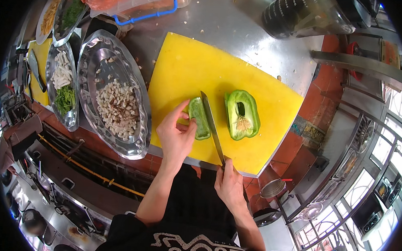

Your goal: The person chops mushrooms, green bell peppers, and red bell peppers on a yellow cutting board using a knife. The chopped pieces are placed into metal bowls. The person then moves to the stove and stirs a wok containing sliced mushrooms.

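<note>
On the yellow cutting board (190,64) lies a slab of green bell pepper (199,120), its hollow inner side facing up. My left hand (178,133) grips its left edge between thumb and fingers. In my right hand (229,184) is the handle of a kitchen knife (213,126). The blade runs along the right side of the slab; whether it touches the pepper I cannot tell. Farther right sits the larger remaining piece of green bell pepper (243,115), cut face up, with pale seeds and core showing.
Left of the board stands an oval metal platter (84,70) with chopped pale pieces. Beyond it, another platter (71,120) holds white strips and green herbs. A clear plastic box (142,8) with blue clips and a dark printed container (286,18) stand behind. A co-worker's sleeve (26,128) shows at left.
</note>
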Demonstrator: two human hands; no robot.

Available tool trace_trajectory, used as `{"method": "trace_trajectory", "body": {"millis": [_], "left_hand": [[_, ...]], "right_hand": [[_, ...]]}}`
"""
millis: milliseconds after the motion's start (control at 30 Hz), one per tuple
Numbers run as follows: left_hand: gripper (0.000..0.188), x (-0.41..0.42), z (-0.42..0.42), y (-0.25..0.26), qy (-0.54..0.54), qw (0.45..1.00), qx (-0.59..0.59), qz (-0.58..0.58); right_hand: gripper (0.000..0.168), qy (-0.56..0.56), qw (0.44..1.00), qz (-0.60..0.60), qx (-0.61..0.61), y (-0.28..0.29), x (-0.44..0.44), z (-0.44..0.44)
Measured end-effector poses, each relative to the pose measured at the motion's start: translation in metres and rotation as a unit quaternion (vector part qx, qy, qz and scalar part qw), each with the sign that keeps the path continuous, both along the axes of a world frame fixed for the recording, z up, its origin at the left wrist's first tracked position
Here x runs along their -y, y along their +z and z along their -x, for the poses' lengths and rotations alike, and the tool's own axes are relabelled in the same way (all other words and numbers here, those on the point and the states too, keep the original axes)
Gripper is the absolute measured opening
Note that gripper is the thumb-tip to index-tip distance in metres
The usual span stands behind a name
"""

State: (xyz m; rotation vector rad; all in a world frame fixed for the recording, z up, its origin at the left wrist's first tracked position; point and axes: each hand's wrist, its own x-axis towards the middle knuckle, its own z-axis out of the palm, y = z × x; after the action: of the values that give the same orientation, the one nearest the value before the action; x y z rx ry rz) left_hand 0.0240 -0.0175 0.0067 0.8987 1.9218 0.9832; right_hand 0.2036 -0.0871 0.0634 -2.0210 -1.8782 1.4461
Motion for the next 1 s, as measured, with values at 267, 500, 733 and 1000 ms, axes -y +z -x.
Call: {"method": "trace_trajectory", "body": {"millis": [267, 500, 733, 1000], "left_hand": [[0.048, -0.002, -0.008, 0.008, 0.007, 1.0, -0.014, 0.008], [0.047, -0.002, -0.009, 0.004, 0.0, 1.0, -0.02, -0.007], [0.047, -0.004, -0.009, 0.007, -0.001, 1.0, -0.017, -0.001], [0.037, -0.006, -0.007, 0.011, 0.023, 0.999, 0.009, 0.029]], "right_hand": [[0.027, 0.009, 0.999, -0.036, 0.012, -0.004, 0.0, 0.005], [0.029, 0.014, 0.998, -0.043, 0.033, 0.024, 0.01, 0.001], [0.029, 0.026, 0.998, -0.036, 0.047, 0.033, 0.007, 0.005], [0.043, 0.036, 0.994, -0.096, 0.023, -0.027, 0.005, 0.017]]}}
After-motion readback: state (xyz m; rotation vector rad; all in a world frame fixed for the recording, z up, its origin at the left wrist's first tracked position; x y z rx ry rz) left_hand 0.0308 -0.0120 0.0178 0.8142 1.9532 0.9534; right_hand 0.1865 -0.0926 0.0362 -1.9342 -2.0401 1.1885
